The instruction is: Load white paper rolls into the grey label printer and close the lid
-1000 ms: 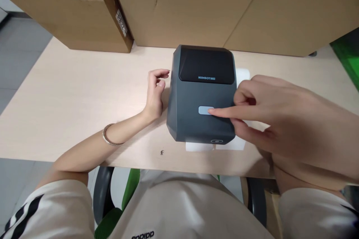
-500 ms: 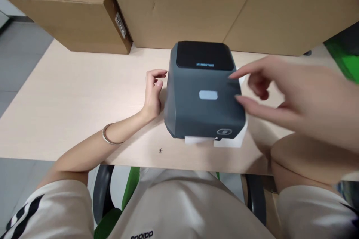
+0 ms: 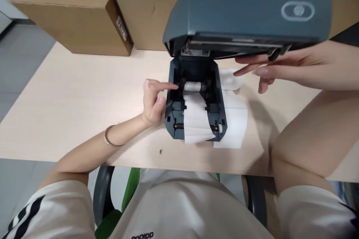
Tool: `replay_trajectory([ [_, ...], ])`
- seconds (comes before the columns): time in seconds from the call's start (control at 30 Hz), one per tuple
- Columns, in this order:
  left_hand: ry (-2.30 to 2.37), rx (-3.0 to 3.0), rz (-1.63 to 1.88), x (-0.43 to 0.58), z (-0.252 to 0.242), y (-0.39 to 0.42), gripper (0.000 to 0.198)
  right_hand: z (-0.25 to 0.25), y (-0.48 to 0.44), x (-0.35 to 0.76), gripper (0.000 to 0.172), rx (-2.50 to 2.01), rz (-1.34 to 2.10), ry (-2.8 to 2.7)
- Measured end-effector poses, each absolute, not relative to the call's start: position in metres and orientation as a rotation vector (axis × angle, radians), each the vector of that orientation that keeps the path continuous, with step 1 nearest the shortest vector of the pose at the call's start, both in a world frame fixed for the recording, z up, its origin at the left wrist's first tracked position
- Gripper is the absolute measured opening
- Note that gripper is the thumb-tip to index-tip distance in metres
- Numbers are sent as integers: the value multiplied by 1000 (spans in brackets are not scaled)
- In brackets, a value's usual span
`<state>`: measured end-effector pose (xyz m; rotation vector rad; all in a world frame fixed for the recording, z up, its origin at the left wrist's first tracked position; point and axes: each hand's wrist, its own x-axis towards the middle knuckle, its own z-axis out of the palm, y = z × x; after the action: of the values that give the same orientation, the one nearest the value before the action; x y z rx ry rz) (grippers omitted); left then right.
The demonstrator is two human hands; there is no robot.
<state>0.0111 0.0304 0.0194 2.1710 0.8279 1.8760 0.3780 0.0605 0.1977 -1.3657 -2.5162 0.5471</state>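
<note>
A dark grey label printer [image 3: 171, 114] sits on the light wooden desk [image 3: 70, 97], its lid [image 3: 246, 15] swung up wide. Inside, a white paper roll [image 3: 192, 86] feeds a strip of paper [image 3: 196, 121] out over the front edge. My left hand [image 3: 153, 101] rests against the printer's left side, index finger stretched over the rim towards the roll. My right hand [image 3: 280, 69] is under the raised lid's right edge, fingers extended and apart, holding it up. More white paper [image 3: 234, 123] lies under the printer's right side.
A small cardboard box [image 3: 75, 18] stands at the back left of the desk, and larger cardboard boxes [image 3: 140, 3] fill the back behind the printer. A green and black chair [image 3: 112, 198] shows below the desk's front edge.
My right hand left the button on the lid's front, and the lid has swung up from closed to fully raised. My left index finger has reached over the rim towards the roll.
</note>
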Motion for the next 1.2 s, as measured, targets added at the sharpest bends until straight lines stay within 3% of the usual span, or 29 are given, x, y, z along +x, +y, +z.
replay_trajectory([
  [0.1,687,2330,1700,8,26,28,55,191,65,369,43,-1282,820,-2343],
  [0.2,677,2331,1544,7,30,31,57,180,67,355,41,-1168,808,-2058],
  [0.27,645,2327,1537,7,31,34,53,176,65,341,29,-1283,688,-2031],
  [0.37,538,2352,1523,5,32,36,46,176,58,316,21,-1460,465,-2263],
  [0.57,535,2414,1423,1,32,37,55,156,68,265,25,-1208,125,-2764],
  [0.7,519,2444,1444,3,30,38,50,138,83,246,8,-1248,74,-2993],
  [0.97,496,2308,1607,11,20,44,29,132,84,238,3,-1237,35,-2999],
  [1.1,475,2298,1586,13,14,50,31,165,72,259,16,-1037,328,-2822],
  [1.2,441,2283,1606,13,12,53,29,190,59,301,48,-1046,507,-2634],
])
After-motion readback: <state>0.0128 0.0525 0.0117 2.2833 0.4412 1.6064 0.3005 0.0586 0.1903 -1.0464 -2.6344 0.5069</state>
